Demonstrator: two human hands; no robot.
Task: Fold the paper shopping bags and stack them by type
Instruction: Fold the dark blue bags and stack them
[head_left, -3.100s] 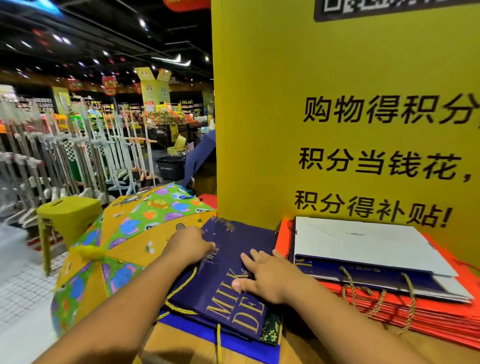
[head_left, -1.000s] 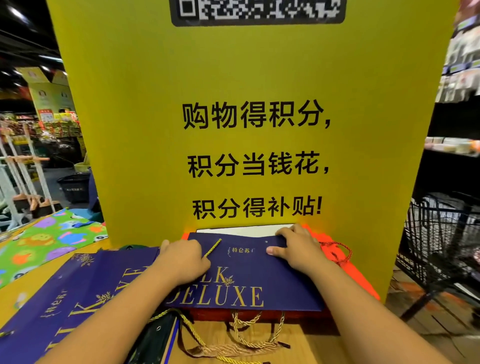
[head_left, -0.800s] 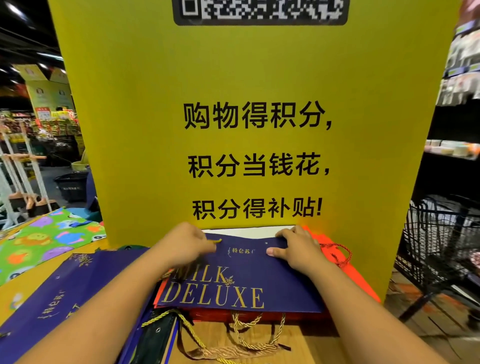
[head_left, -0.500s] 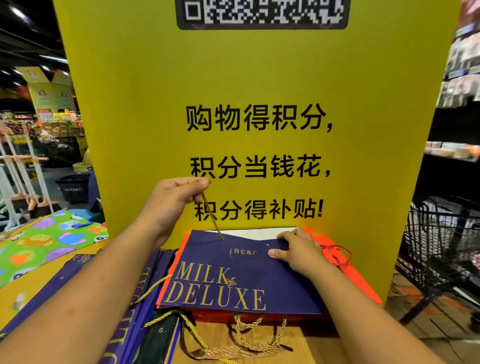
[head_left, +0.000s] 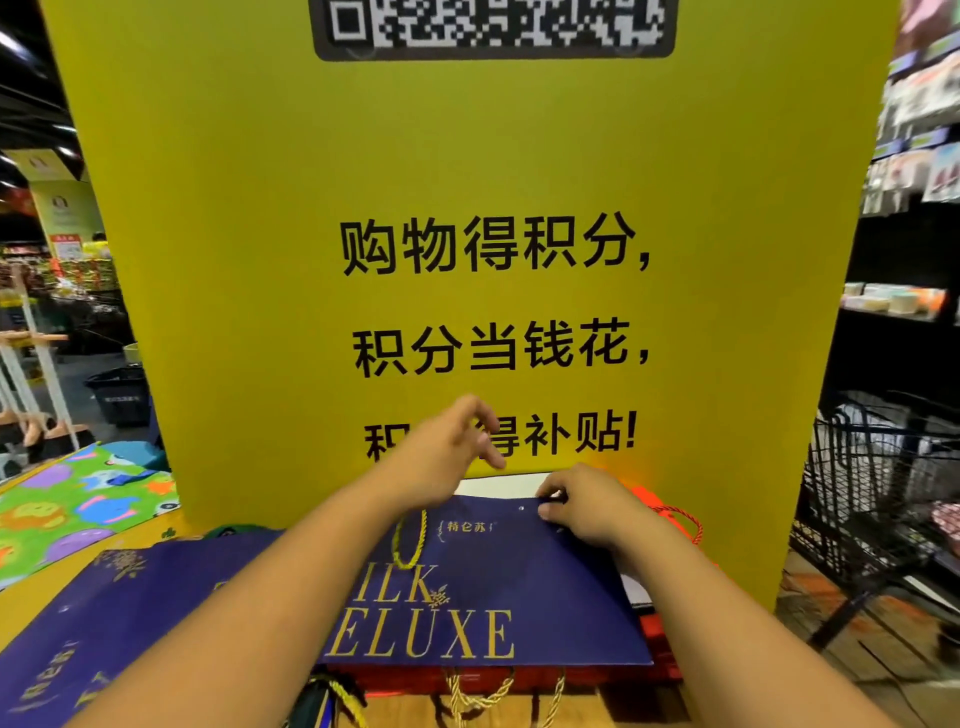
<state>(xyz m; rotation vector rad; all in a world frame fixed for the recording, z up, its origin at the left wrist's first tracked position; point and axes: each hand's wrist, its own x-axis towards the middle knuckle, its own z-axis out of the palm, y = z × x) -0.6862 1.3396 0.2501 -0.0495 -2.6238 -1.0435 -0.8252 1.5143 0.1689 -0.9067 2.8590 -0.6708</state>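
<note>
A folded navy "MILK DELUXE" bag lies flat on top of a stack of red bags, with a white bag showing behind it. My left hand hovers blurred over the bag's far edge with its fingers spread. A gold cord handle lies looped on the bag just below that hand. My right hand pinches the bag's far right edge with curled fingers. More navy bags lie overlapping at the left.
A tall yellow signboard stands right behind the stacks. A black wire basket is at the right, and a colourful patterned sheet at the left. Gold and red cords hang over the wooden table's front edge.
My left hand, which held the gold cord up, has dropped toward the bag and spread its fingers; the cord now lies on the bag. My right hand's fingers curled onto the edge.
</note>
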